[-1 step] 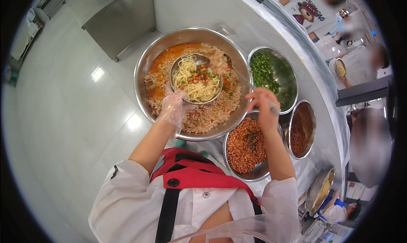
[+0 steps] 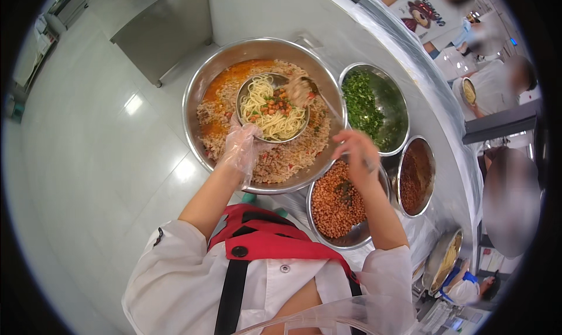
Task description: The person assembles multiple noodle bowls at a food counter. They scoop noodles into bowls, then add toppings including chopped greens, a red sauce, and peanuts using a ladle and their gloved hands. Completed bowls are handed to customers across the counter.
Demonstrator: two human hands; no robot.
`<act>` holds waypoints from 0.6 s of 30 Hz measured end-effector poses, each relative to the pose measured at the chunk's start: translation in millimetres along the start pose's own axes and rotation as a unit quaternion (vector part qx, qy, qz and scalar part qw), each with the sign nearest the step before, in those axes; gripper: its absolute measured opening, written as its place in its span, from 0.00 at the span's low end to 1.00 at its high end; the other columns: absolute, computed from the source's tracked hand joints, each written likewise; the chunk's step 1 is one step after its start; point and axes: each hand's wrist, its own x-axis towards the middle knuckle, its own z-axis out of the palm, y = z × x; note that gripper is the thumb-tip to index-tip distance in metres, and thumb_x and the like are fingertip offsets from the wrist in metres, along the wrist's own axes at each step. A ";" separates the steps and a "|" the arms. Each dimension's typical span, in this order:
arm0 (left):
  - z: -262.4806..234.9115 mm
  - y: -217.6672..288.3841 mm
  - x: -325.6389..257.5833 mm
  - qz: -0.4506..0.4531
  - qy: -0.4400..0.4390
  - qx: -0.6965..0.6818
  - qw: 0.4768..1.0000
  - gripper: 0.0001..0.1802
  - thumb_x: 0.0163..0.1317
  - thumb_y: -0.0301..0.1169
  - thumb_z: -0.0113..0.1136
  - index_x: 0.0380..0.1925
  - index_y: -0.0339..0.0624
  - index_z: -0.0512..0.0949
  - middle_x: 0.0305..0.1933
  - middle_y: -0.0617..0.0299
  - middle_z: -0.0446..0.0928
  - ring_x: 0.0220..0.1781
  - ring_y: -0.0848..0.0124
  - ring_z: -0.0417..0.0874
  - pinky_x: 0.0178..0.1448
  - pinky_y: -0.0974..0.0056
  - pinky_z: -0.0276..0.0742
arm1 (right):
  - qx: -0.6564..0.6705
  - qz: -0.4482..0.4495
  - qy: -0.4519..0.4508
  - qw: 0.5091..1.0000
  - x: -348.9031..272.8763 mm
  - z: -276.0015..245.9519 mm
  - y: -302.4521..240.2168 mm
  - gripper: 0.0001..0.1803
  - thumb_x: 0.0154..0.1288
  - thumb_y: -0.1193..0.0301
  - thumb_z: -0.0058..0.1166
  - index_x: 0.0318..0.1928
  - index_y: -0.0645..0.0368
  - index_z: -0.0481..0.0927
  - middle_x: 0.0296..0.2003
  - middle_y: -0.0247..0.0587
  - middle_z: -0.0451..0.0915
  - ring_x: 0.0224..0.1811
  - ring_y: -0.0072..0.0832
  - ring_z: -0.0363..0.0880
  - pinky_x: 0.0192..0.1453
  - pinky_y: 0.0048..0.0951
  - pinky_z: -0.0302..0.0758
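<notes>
"Where is the noodle bowl [image 2: 280,80]?"

"Just above the middle of the frame, inside the outline of the wide steel basin [image 2: 239,54]. I can't tell whether it rests on the minced meat [image 2: 287,164] or is held over it."

"And the left hand [image 2: 240,148]?"

"It wears a clear plastic glove, its grip closed around the lower-left rim of that bowl."

"What about the right hand [image 2: 356,152]?"

"Bare and slightly blurred, right of the frame's middle, its grip pinching a ladle [image 2: 333,109] by the handle. The ladle's head, loaded with mince, is at the bowl's upper right, beside the noodles [image 2: 257,104] and their diced topping."

"Anything near that hand?"

"A bowl of chopped greens [image 2: 360,98] above, reddish-brown beans [image 2: 335,209] below, and dark red sauce [image 2: 415,177] further right."
</notes>
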 end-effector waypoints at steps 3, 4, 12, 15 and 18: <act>38.7 -1.8 -7.0 -0.021 -0.055 -0.008 0.998 0.37 0.47 0.17 0.44 0.60 0.46 0.48 0.48 0.50 0.68 0.43 0.54 0.78 0.39 0.49 0.82 | -0.437 -0.319 -0.107 0.834 -21.5 -10.4 -5.4 0.22 0.45 0.76 0.53 0.45 0.65 0.74 0.37 0.49 0.75 0.34 0.36 0.73 0.35 0.32 0.68; 44.5 -8.0 -6.1 -0.024 -0.065 0.002 0.998 0.37 0.47 0.17 0.44 0.60 0.46 0.48 0.48 0.50 0.68 0.44 0.53 0.78 0.39 0.49 0.82 | -0.434 -0.324 -0.095 0.835 -27.2 -16.8 -8.5 0.21 0.45 0.77 0.53 0.45 0.66 0.74 0.37 0.49 0.75 0.33 0.36 0.73 0.35 0.32 0.68; 133.4 -40.9 18.2 -0.070 -0.181 0.079 0.978 0.31 0.46 0.21 0.41 0.56 0.27 0.58 0.53 0.41 0.68 0.49 0.51 0.77 0.44 0.51 0.83 | -0.381 -0.144 0.179 0.896 -81.1 -136.3 2.0 0.16 0.49 0.86 0.51 0.42 0.62 0.75 0.27 0.39 0.74 0.27 0.29 0.73 0.32 0.29 0.68; 197.5 -29.6 25.6 -0.057 -0.212 0.136 0.966 0.29 0.47 0.22 0.40 0.53 0.21 0.59 0.52 0.41 0.69 0.49 0.53 0.77 0.45 0.58 0.84 | -0.139 0.033 0.349 0.926 -106.2 -211.3 41.2 0.09 0.67 0.75 0.42 0.40 0.66 0.75 0.24 0.36 0.75 0.20 0.17 0.71 0.26 0.18 0.70; 252.3 -28.7 63.6 -0.033 -0.250 0.123 0.960 0.28 0.48 0.21 0.39 0.54 0.21 0.56 0.52 0.37 0.65 0.51 0.46 0.74 0.46 0.50 0.83 | -0.092 0.192 0.430 0.877 -144.9 -289.1 102.7 0.11 0.67 0.71 0.43 0.40 0.67 0.75 0.24 0.38 0.75 0.18 0.20 0.73 0.24 0.21 0.70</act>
